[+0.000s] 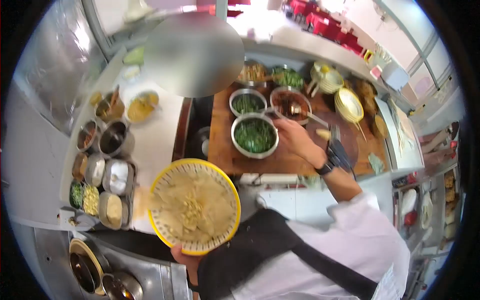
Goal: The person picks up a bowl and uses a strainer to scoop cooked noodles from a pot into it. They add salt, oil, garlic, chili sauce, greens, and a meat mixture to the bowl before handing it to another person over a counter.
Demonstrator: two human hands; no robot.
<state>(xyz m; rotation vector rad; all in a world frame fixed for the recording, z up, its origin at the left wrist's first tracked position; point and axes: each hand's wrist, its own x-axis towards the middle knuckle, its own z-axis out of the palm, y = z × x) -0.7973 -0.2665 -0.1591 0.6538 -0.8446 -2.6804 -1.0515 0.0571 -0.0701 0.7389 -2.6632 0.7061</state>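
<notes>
My left hand (186,256) grips the lower rim of a yellow-edged bowl (236,200) that holds pale, flat pieces of food with small bits in the middle. My right hand (296,139) is over the wooden board, at the right side of a steel bowl of chopped greens (254,136). Its fingertips reach the bowl's rim area, and what they hold, if anything, is too small to tell. Just behind lie a bowl of red sauce (290,104) with a ladle in it and a smaller bowl of greens (246,103).
Further bowls stand at the back of the wooden board (225,162), with stacked strainers (348,105) on its right. Left, a counter (162,130) bears pots and a tray of ingredient tubs (131,187). Pans (122,286) stand at the lower left.
</notes>
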